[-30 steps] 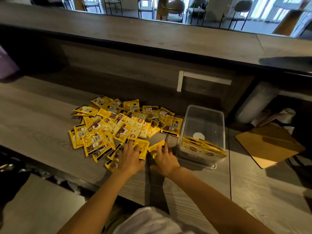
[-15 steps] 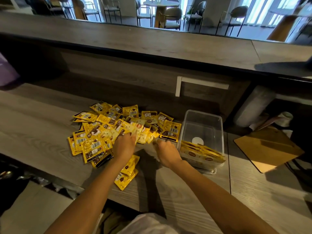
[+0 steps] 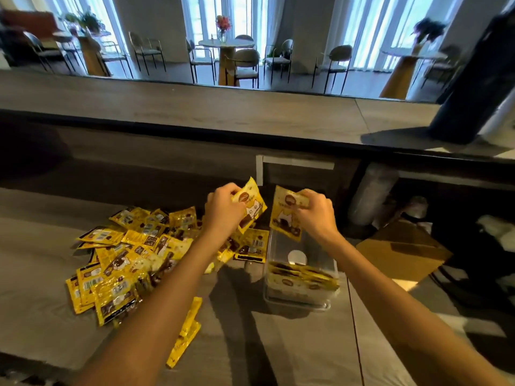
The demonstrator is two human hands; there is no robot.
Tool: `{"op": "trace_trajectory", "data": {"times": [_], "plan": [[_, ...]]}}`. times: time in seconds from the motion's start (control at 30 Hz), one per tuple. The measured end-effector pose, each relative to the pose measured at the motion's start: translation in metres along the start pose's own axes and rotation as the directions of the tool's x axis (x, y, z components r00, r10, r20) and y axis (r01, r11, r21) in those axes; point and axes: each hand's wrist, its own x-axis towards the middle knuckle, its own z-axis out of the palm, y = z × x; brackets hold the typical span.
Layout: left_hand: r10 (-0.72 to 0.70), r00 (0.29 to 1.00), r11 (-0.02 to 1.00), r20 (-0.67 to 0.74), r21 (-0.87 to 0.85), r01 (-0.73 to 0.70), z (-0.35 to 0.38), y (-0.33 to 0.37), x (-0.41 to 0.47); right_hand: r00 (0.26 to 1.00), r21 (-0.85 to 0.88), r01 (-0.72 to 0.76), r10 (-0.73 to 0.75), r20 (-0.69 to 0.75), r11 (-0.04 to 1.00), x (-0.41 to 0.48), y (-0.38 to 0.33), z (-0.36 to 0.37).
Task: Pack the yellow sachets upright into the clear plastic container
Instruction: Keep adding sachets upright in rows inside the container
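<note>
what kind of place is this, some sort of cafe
Likely a cafe, seen from behind its service counter: a raised wooden bar top runs across, and beyond it stand small round tables with chairs, one table bearing a vase of flowers.

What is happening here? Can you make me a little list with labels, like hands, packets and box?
left hand: pinches the left sachet, lifted above the pile
right hand: pinches the right sachet, held over the container
container: clear plastic, no lid on it, standing on the table
packed sachets: a row at the container's near end; its far end not yet filled
pile: many loose yellow sachets, left of the container
stray sachets: near the table's front edge
</note>
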Motion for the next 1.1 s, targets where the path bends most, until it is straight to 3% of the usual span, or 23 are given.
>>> {"op": "trace_trajectory", "data": {"times": [0.13, 0.3, 0.53, 0.7, 0.83, 1.0, 1.1], "plan": [[0.125, 0.984, 0.991, 0.124, 0.023, -0.128, 0.032, 0.028, -0.005, 0.986, 0.010, -0.122, 0.122, -0.110, 0.992, -0.001, 0.032, -0.025], [0.122, 0.929, 0.985, 0.350, 0.075, -0.157, 0.070, 0.033, -0.017, 0.968, 0.089, -0.196, 0.207, -0.141, 0.977, -0.011, 0.066, -0.037], [0.042, 0.744, 0.953, 0.667, 0.197, -0.230, 0.094, 0.013, -0.027, 0.983, 0.040, -0.174, 0.171, 0.072, 0.984, -0.031, 0.085, -0.022], [0.011, 0.685, 0.938, 0.728, 0.230, -0.259, 0.092, -0.004, -0.028, 0.951, -0.074, -0.150, 0.164, 0.262, 0.986, -0.037, 0.091, -0.019], [-0.036, 0.586, 0.891, 0.809, 0.292, -0.348, 0.087, -0.011, -0.029, 0.888, -0.267, -0.078, 0.188, 0.419, 0.961, -0.040, 0.096, -0.020], [-0.019, 0.580, 0.867, 0.814, 0.303, -0.396, 0.084, -0.007, -0.034, 0.827, -0.342, 0.088, 0.122, 0.549, 0.936, -0.040, 0.089, -0.023], [-0.038, 0.579, 0.868, 0.814, 0.315, -0.385, 0.083, -0.007, -0.034, 0.814, -0.319, 0.085, 0.118, 0.568, 0.944, -0.040, 0.083, -0.026]]}}
